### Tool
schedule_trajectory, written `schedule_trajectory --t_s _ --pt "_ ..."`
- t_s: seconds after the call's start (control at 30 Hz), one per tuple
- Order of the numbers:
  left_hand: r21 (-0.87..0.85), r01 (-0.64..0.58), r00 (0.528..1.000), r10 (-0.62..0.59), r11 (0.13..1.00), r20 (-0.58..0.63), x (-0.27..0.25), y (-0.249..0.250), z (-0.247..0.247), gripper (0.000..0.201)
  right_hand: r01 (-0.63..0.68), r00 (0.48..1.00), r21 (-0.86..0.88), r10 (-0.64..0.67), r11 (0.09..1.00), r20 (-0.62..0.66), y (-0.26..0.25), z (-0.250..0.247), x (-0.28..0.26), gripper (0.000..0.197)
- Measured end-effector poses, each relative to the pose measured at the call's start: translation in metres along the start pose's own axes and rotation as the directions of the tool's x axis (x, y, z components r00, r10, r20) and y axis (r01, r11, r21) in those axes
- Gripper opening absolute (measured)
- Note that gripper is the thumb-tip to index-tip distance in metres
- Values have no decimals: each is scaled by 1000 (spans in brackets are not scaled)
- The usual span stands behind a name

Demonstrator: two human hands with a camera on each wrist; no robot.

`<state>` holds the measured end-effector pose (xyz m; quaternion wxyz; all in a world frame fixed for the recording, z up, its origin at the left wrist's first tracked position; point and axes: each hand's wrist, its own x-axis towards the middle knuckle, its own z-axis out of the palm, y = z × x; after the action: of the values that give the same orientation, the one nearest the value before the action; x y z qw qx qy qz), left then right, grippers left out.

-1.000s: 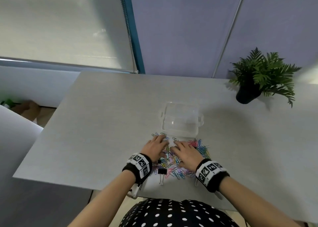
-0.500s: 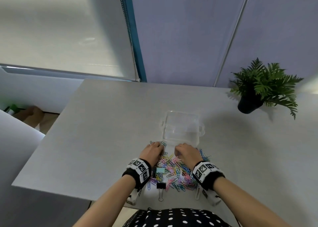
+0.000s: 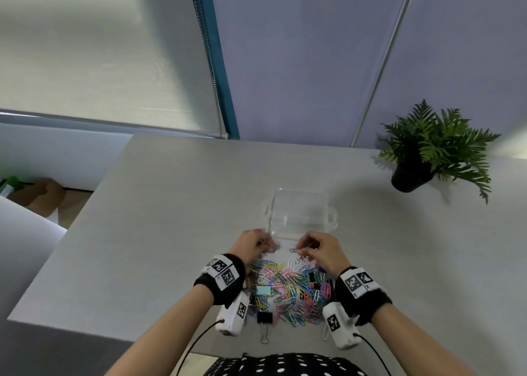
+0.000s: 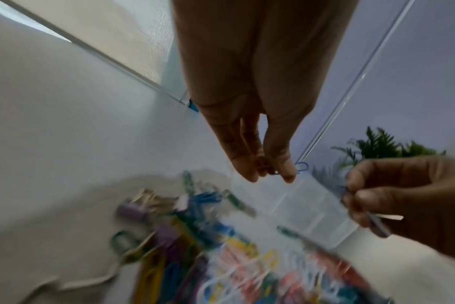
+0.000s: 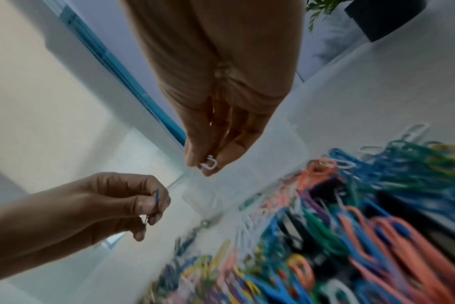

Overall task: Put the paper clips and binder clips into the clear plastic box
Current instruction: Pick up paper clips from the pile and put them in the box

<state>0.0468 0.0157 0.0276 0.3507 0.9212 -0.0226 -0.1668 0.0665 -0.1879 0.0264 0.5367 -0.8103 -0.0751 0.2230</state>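
Observation:
A clear plastic box (image 3: 299, 213) stands open on the grey table (image 3: 171, 233), with nothing visible inside it. Just in front of it lies a heap of coloured paper clips (image 3: 288, 287) mixed with binder clips, one black binder clip (image 3: 264, 317) at the near edge. My left hand (image 3: 269, 250) hovers at the box's near left corner and pinches a blue paper clip (image 4: 301, 166). My right hand (image 3: 301, 250) hovers at the near right side and pinches a white paper clip (image 5: 209, 163). The wrist views are blurred.
A potted fern (image 3: 427, 153) stands at the back right of the table. The table's left edge (image 3: 65, 238) drops off to the floor. A wall and a window blind (image 3: 85, 56) rise behind the table.
Both hands have lifted off the clip heap, each with clips pinched in its fingers, and moved forward to the box's near edge. The head view has tilted upward.

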Motion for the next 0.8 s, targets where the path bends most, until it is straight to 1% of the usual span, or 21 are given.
schedule_trajectory --t_s 0.07,0.13,0.2,0.23,0.3,0.33,0.37,0.43,0.47,0.5,0.57,0.6,0.67,0.73,0.8 --pt "-57 -15 1000 15 998 -17 11 12 -11 14 27 999 -2 -27 1000 -45 -8 -5 10 17" --pt "-78 -30 998 24 997 -66 28 23 -21 16 39 993 -39 -43 998 -106 -14 -9 26 15" --pt "-22 -34 997 33 999 -71 46 31 -27 18 37 991 -146 -55 989 -124 -18 -10 42 10" --pt "41 -37 999 38 999 -37 53 33 -28 22 34 993 -239 -60 970 -102 -18 -9 47 10" --pt "161 -67 997 61 985 42 58 33 -26 34 44 998 -461 -63 886 -26 -18 -8 48 14" --pt "190 -89 996 82 978 43 55 32 -25 38 67 997 -546 -82 835 -3 -18 -7 43 16" --pt "194 -109 994 109 975 12 50 30 -23 38 103 992 -596 -122 796 8 -18 -7 36 17" --pt "140 -130 990 137 982 -45 32 23 -16 29 190 977 -622 -212 760 39 -12 -3 19 19" --pt "124 -128 991 132 984 -26 22 19 -9 25 224 971 -634 -226 740 79 -6 -1 10 19" --pt "136 -125 992 122 983 31 13 14 -1 23 250 967 -656 -219 712 132 1 3 3 21" --pt "237 -132 985 100 962 140 2 6 16 24 287 958 -715 -190 638 215 16 12 -3 27" --pt "295 -129 985 86 947 152 -1 3 24 27 294 956 -742 -173 602 239 22 18 -4 32" --pt "390 -104 990 59 915 124 -2 1 36 41 297 954 -787 -133 540 268 28 28 -2 43" --pt "472 -87 994 41 877 106 -2 3 42 54 280 959 -823 -104 494 264 28 37 -1 56" --pt "495 -64 995 15 867 102 -1 4 44 52 256 966 -846 -106 468 234 27 43 -1 61"
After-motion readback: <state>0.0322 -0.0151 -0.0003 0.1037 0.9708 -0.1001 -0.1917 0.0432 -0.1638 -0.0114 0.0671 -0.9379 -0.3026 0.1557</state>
